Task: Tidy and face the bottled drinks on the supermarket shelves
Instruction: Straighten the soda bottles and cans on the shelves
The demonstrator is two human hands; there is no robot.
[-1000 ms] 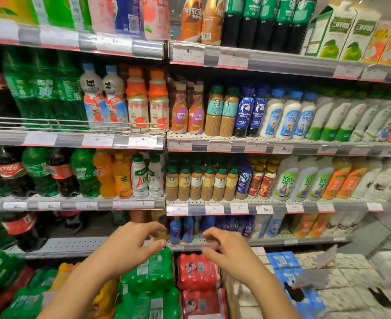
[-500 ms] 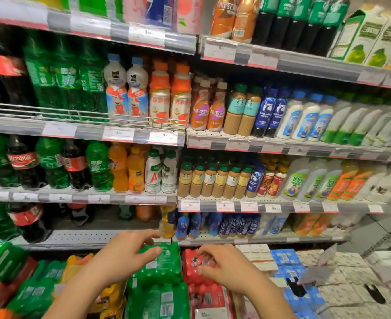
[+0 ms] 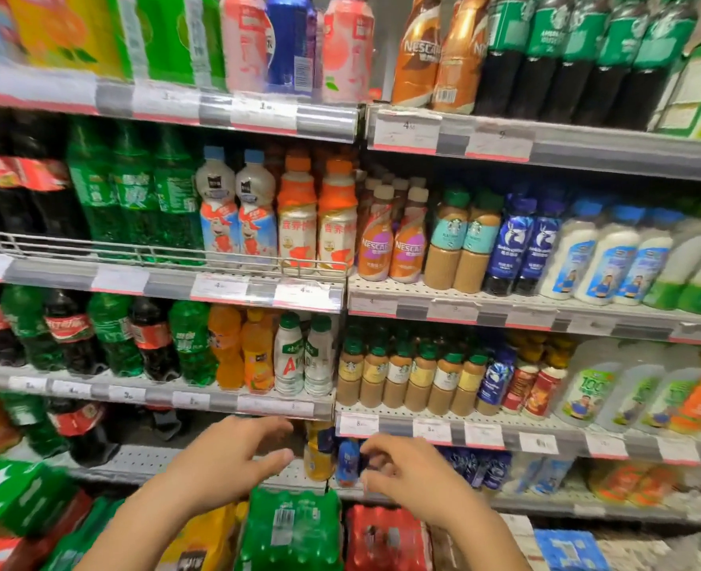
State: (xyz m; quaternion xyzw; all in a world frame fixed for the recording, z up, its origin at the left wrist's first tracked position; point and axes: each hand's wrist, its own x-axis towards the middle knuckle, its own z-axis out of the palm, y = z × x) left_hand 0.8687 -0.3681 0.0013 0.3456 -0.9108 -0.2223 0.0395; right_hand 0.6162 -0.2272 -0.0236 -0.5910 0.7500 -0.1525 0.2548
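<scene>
Both hands have lifted off the green pack [image 3: 295,525] and red pack [image 3: 385,537] they hovered over half a second ago, and the view has tipped up the shelves. The left hand [image 3: 233,467] now hangs with fingers loosely spread, holding nothing, just before the low shelf [image 3: 142,461]. The right hand [image 3: 406,471] has its fingers curled near a small blue bottle [image 3: 348,461], but blur hides whether they pinch it. An orange bottle [image 3: 317,455] stands between the hands, apparently the next to be faced, labels outward like the rows above.
</scene>
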